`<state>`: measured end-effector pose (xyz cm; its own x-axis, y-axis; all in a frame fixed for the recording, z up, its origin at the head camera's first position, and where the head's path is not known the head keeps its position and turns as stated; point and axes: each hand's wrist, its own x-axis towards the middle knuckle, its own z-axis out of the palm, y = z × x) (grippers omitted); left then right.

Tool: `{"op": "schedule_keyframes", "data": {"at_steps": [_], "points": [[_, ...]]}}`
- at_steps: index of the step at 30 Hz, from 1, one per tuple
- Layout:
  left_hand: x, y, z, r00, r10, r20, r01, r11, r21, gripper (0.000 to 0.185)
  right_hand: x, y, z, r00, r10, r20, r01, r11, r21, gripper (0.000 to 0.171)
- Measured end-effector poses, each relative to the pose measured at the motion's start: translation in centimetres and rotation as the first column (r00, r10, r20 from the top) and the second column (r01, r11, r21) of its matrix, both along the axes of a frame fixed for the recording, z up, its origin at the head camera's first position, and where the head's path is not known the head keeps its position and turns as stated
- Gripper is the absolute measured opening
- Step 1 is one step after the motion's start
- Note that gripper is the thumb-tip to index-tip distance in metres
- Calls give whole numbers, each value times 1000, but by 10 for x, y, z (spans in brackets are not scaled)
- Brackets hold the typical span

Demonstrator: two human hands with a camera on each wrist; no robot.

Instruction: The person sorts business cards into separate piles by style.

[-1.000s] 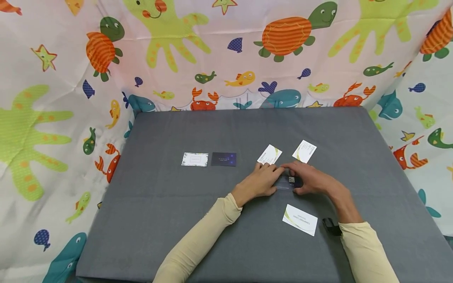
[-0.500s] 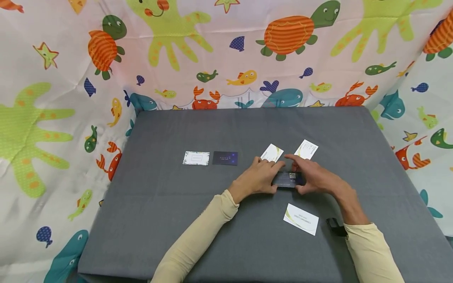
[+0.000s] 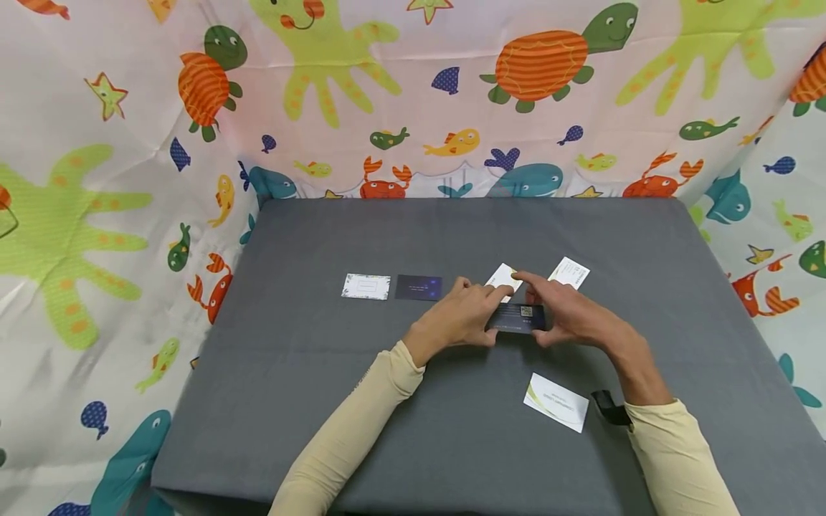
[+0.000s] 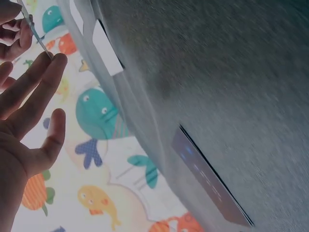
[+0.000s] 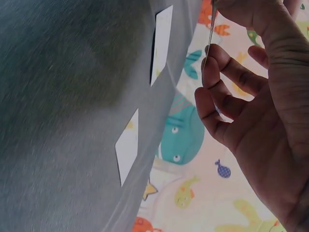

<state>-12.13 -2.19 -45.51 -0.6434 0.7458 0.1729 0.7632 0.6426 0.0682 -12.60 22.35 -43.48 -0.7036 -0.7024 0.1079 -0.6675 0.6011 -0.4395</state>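
Dark business card (image 3: 516,317) pinched between left hand (image 3: 461,321) and right hand (image 3: 568,315) above grey table (image 3: 323,373); liable to slip if either pinch loosens.

A grey-covered tabletop (image 3: 310,373) carries a bordered white card (image 3: 366,287) beside a dark card (image 3: 419,287), three white cards (image 3: 558,411) (image 3: 570,272) (image 3: 502,276), and what may be a black clip (image 3: 606,407).

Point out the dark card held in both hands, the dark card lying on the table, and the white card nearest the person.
held dark card (image 3: 516,317), head view, face centre
lying dark card (image 3: 419,287), head view, centre
nearest white card (image 3: 556,411), head view, centre
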Motion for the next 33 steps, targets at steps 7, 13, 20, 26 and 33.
{"op": "schedule_keyframes", "data": {"at_steps": [7,13,20,26,33], "points": [[-3,-29,-4,999,44,-5,-44,999,-26,71,-10,-29,-5,1000,28,14,-28,999,17,94],[-7,-66,-8,994,91,61,-91,996,-6,76,-23,-66,-13,998,63,-3,-63,998,15,94],[-12,-100,-10,989,134,56,-134,991,-5,80,-35,-103,-18,996,85,2,-85,996,19,94],[-17,-120,-14,980,192,47,-191,981,-17,77,-45,-127,-21,996,88,-19,-88,996,29,95],[-23,-132,-18,963,269,23,-269,963,-6,74,-55,-146,-27,996,75,-47,-73,997,40,96]]}}
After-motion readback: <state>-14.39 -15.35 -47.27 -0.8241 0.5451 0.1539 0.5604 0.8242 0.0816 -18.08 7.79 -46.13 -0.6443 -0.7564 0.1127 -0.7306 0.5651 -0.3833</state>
